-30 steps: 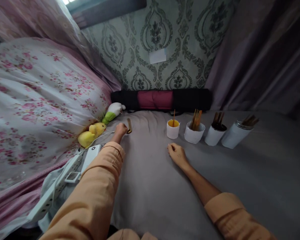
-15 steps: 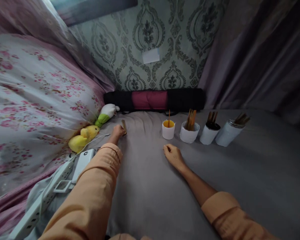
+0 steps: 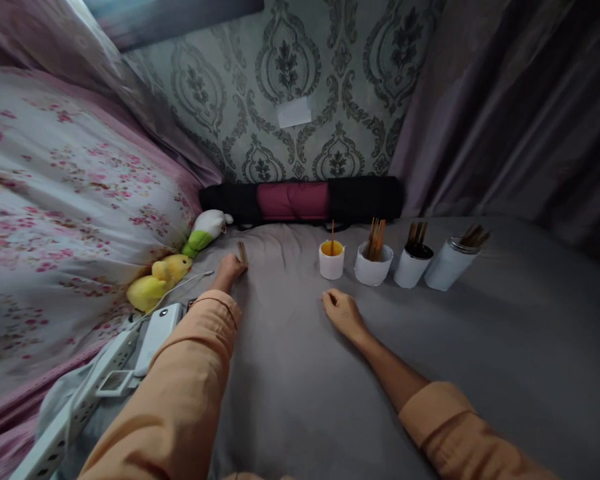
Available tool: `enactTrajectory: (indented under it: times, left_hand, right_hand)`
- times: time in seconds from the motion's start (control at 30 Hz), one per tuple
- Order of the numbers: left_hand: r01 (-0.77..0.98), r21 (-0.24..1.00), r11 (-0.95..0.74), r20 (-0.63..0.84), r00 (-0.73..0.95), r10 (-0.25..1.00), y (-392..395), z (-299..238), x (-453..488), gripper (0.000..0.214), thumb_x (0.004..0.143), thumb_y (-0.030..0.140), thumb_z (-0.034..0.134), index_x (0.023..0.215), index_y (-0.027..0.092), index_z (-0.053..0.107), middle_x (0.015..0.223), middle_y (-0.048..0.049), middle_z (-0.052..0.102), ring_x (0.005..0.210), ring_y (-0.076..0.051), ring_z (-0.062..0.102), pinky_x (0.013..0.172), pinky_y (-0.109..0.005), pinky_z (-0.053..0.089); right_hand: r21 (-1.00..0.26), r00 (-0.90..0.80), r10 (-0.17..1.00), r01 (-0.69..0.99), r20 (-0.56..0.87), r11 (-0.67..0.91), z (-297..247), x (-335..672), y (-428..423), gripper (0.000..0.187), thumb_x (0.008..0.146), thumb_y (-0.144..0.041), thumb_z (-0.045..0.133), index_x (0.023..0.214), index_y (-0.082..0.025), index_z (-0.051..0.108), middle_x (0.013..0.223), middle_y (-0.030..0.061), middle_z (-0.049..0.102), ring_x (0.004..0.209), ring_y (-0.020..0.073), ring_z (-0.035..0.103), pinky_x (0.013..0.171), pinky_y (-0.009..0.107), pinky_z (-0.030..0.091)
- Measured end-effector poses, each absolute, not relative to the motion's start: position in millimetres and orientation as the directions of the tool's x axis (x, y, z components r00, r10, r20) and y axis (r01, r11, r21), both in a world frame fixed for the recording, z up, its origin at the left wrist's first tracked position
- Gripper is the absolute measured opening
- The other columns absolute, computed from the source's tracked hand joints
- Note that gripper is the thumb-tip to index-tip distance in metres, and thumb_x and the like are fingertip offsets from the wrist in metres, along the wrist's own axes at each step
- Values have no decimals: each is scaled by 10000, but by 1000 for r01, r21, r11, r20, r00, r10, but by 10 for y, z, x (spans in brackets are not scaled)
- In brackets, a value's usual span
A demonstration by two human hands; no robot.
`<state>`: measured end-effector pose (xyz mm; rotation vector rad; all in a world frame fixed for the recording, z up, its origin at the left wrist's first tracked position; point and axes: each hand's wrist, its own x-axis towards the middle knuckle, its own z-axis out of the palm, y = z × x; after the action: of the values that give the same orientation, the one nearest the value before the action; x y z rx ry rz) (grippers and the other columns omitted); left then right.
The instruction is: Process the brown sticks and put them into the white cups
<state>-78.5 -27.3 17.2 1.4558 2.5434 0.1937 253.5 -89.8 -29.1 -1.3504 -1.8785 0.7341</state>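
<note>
Way left of the yellow-lined cup (image 3: 331, 267), sticks (image 3: 242, 251) poke out past the left hand (image 3: 231, 267), can't tell its grip. Right hand (image 3: 344, 313) looks loosely closed.

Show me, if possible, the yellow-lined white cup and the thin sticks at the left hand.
Yellow-lined white cup (image 3: 331, 267): head view, outer front wall.
Thin sticks (image 3: 242, 253): head view, visible upper part.

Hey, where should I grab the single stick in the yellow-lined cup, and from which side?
Probably pinch the stick near its upper end, coming down from above: it stands nearly upright, with that end sticking up clear of the rim of the cup.
</note>
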Motion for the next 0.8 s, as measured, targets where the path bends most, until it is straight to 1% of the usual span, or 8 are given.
enactTrajectory:
  times: [0.17,0.37,0.53,0.67,0.8]
  left_hand:
    - [835,226,502,-99,-492,865,-266,142,-791,250,627,231,593,803,73,671,745,-159,639,763,-233,599,620,-258,421]
    - [833,257,490,-75,-488,870,-263,136,-785,191,625,183,585,766,87,672,709,-150,630,745,-238,599,620,-271,420]
    - [825,283,488,-47,-496,867,-284,132,-782,178,615,197,605,746,96,669,696,-147,626,749,-241,594,613,-264,417]
    - [820,287,495,-32,-508,861,-288,127,-777,162,614,191,603,737,103,663,686,-145,622,729,-229,595,594,-253,413]
    - [823,268,502,-42,-510,859,-288,133,-771,186,622,183,580,768,101,662,726,-151,629,753,-229,598,614,-256,414]
  right_hand:
    - [-771,-214,951,558,223,307,-301,2533,-894,306,827,-335,380,691,-173,600,636,31,618,592,127,535,581,215,342]
    - [-773,-213,952,557,218,302,-304,2530,-892,298,824,-326,388,711,-173,617,680,44,641,631,133,554,598,214,351]
    - [-774,-208,956,563,206,289,-297,2530,-897,298,827,-332,389,726,-174,620,692,49,646,631,135,555,592,215,345]
    - [-761,-216,954,576,210,298,-293,2530,-897,301,828,-334,387,716,-173,615,672,41,640,601,128,540,574,215,330]
    - [-756,-216,953,581,214,301,-298,2529,-895,305,828,-333,382,689,-175,602,636,32,623,587,123,532,572,213,324]
